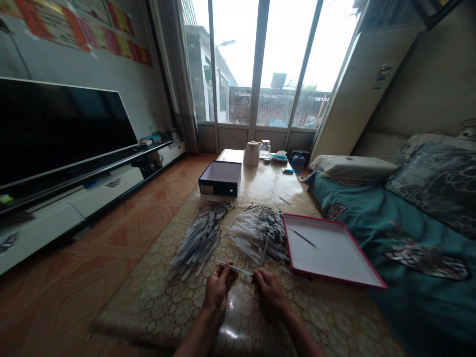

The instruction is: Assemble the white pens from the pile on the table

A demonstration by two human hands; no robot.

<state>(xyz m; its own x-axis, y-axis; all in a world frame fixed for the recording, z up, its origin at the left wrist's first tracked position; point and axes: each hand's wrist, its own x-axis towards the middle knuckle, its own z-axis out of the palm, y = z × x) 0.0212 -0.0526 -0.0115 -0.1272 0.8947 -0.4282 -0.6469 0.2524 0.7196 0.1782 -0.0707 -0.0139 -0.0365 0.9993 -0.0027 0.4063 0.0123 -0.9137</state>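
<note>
A slim white pen (241, 270) spans the gap between my two hands, low over the near part of the table. My left hand (219, 283) pinches its barrel between thumb and fingers. At the dark right end, the fingers of my right hand (268, 287) are closed on the pen; their tips partly hide it. Just beyond my left hand lies a pile of pens with dark ends (203, 238). Another heap of white barrels (255, 233), mixed with thin dark pieces, is spread beyond both hands.
Right of the heap, a red-rimmed box lid (342, 253) holds one thin dark stick (305, 239). Farther back stand a dark open box (220, 178), a pale kettle (251, 153) and a glass jar (265, 148). A teal-covered sofa (364, 208) borders the patterned table (148, 302).
</note>
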